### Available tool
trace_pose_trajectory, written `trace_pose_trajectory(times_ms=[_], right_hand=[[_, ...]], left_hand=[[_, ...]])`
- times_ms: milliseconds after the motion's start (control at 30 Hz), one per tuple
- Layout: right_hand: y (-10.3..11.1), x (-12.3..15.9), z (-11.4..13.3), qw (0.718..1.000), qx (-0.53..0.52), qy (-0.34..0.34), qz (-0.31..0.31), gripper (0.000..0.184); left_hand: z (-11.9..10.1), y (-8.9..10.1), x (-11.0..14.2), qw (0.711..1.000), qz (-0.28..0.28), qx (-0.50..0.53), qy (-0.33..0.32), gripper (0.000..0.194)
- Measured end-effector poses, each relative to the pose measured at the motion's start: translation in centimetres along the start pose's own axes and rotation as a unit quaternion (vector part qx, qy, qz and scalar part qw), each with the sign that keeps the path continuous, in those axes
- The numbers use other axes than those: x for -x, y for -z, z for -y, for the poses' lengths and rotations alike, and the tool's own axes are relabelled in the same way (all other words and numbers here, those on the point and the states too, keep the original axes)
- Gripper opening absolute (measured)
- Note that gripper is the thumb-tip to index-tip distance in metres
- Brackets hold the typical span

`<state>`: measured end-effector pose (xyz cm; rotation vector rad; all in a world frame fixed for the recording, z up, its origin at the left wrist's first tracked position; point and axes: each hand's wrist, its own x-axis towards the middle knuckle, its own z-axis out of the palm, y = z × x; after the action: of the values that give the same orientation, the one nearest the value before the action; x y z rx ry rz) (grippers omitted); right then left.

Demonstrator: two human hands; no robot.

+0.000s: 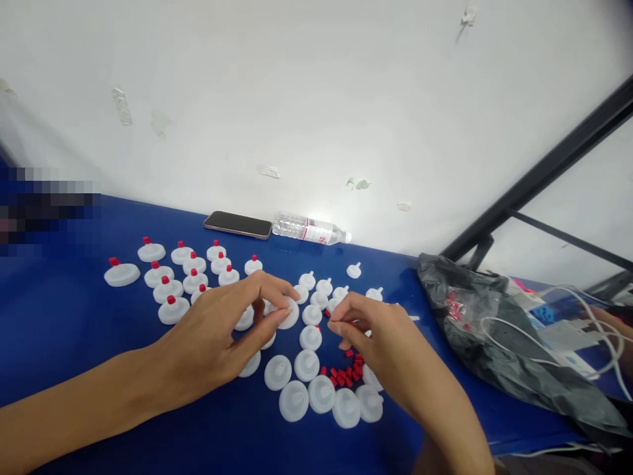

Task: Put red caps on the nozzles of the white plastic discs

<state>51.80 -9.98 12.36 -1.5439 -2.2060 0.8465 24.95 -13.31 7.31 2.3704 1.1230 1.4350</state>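
Between the thumb and fingers of my left hand [232, 330] is a white plastic spout cap [287, 315], its round face toward me. My right hand [368, 326] is pinched shut above the loose red tips; whatever its fingers hold is hidden. Small red tips [349, 376] lie in a pile below it, ringed by several bare white spout caps [322, 394]. To the left stand several white caps with red tips on their spouts [167, 289]. My left hand covers part of these rows.
A phone [237, 224] and a plastic bottle [311, 228] lie along the wall on the blue surface [208, 429]. At the right are a dark plastic bag [469, 349], white cables [509, 343] and a black metal frame [534, 171]. Part of another person's hand [613, 326] shows at the right edge.
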Motion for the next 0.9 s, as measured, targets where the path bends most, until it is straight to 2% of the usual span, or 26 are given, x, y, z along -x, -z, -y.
trace_pose_trajectory(times_ms=[167,367,633,900], right_hand=[[-0.9,0.1,2.3,0.996,-0.062,0.053,-0.029,0.022],[-1.3,0.2,3.5,0.989,-0.119,0.093,-0.006,0.029],[-1.4,0.2,4.1,0.983,-0.142,0.113,0.016,0.034],[-1.3,0.3,4.0,0.983,-0.137,0.121,-0.004,0.036]], left_hand=[[0.3,0.5,-0.4,1.0,0.002,-0.026,0.001,0.016],[1.3,0.6,-0.2,0.999,0.01,-0.03,-0.019,0.042],[1.7,0.0,0.6,0.996,0.011,-0.031,-0.08,0.035],[2.1,-0.1,0.5,0.99,0.01,-0.079,-0.118,0.036]])
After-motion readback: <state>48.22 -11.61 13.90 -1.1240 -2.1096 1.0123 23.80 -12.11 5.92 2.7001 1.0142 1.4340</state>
